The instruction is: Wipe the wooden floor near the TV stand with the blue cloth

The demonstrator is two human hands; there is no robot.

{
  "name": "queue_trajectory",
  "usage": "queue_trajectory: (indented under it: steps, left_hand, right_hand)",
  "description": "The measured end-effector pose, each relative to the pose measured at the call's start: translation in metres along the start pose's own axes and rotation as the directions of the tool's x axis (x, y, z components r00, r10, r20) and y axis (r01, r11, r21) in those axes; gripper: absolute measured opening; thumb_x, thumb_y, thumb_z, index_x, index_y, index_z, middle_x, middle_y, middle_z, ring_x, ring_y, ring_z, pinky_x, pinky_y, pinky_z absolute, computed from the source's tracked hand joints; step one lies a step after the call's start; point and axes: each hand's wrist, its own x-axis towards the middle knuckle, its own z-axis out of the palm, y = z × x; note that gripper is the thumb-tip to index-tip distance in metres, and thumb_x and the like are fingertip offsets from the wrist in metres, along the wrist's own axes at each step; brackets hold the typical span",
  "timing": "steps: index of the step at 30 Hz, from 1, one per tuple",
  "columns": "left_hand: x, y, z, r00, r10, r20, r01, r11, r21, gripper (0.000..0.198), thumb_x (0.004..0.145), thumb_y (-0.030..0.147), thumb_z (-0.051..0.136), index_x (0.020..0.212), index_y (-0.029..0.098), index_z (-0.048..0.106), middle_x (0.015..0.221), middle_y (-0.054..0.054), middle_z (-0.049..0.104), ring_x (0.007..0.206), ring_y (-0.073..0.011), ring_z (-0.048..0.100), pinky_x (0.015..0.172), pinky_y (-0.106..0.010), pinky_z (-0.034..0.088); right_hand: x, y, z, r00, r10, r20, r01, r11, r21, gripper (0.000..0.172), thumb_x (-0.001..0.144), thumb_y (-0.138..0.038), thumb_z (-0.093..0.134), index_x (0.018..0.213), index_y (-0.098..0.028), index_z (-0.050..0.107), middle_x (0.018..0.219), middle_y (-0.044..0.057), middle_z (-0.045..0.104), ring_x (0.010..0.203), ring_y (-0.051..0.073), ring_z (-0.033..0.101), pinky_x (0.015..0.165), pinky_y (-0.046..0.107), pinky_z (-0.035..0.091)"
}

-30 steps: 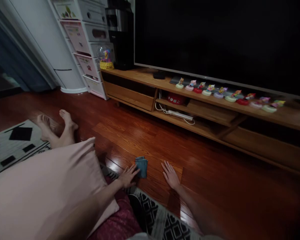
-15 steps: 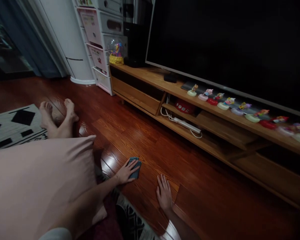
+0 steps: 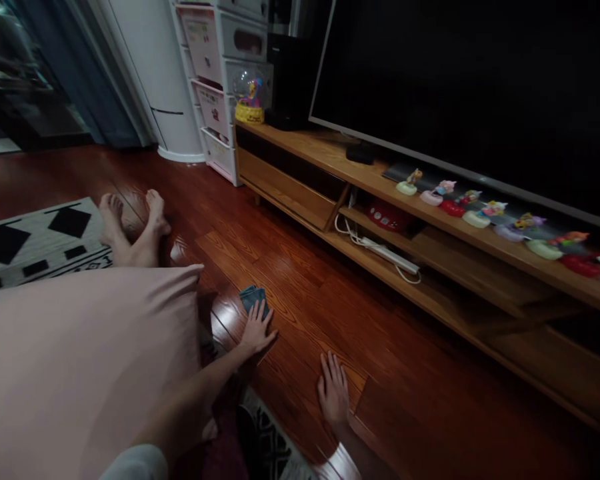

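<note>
Over on my far left a blue curtain (image 3: 75, 73) hangs to the floor (image 3: 290, 287), which is glossy reddish wood. Below it lies a pale rug (image 3: 35, 257) with black diamonds, and a pair of bare feet (image 3: 155, 213) sticks out past the top of a big pink cushion (image 3: 80, 347). Behind the feet stands a rounded white cabinet (image 3: 155, 73), then a tower of white and pink drawers (image 3: 210, 60), then a clear globe toy (image 3: 250, 100) on a yellow base at the end of the low wooden TV stand (image 3: 290, 207).

Beside the cushion, the person's left arm reaches out. The left hand (image 3: 257, 332) is spread, palm down, its fingertips over the near part of a small blue stack of cards (image 3: 250, 300) lying slightly fanned on the floor. The fingers are not curled around the stack; how hard they press I can't tell.

Farther right, well apart from the cards, the right hand (image 3: 335, 390) is palm down above bare wood, fingers extended and holding nothing.

Beyond it, a white power strip (image 3: 390, 255) and a red device (image 3: 386, 217) sit inside the stand, and small colourful figurines (image 3: 485, 215) line its top before the dark television (image 3: 470, 87).
</note>
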Motion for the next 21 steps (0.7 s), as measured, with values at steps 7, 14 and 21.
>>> queue_trajectory:
  steps: [7,14,21]
  left_hand:
    - [0.014,-0.012,-0.009,0.996,-0.052,0.069,0.052,0.999,0.003,0.082,0.082,0.056,0.057,0.151,0.018,0.032,0.160,-0.015,0.022,0.146,-0.0371,0.016,0.116,-0.054,0.019]
    - [0.047,-0.045,-0.038,0.978,-0.111,0.175,0.089,0.988,0.128,0.068,0.082,0.020,0.054,0.148,0.012,0.037,0.159,-0.018,0.023,0.145,-0.0386,0.018,0.116,-0.054,0.020]
    - [0.036,-0.041,-0.036,0.974,-0.113,0.196,0.078,0.981,0.178,0.072,0.081,0.002,0.035,0.152,0.016,0.030,0.159,-0.016,0.022,0.147,-0.0347,0.016,0.114,-0.059,0.022]
  right_hand:
    - [0.000,-0.001,0.004,1.000,0.002,-0.026,-0.003,1.000,-0.020,0.063,0.096,-0.023,0.030,0.156,-0.028,0.011,0.162,0.001,0.017,0.147,0.021,0.019,0.118,0.047,0.023]
    - [0.001,-0.003,-0.001,0.998,0.002,-0.070,-0.002,1.000,0.001,0.066,0.095,-0.018,0.032,0.155,-0.031,0.010,0.161,0.000,0.022,0.146,0.021,0.024,0.117,0.047,0.028]
    - [0.003,-0.001,0.002,0.996,-0.002,-0.095,0.002,1.000,0.000,0.065,0.094,-0.016,0.032,0.155,-0.031,0.014,0.159,0.000,0.028,0.145,0.020,0.025,0.117,0.047,0.029]
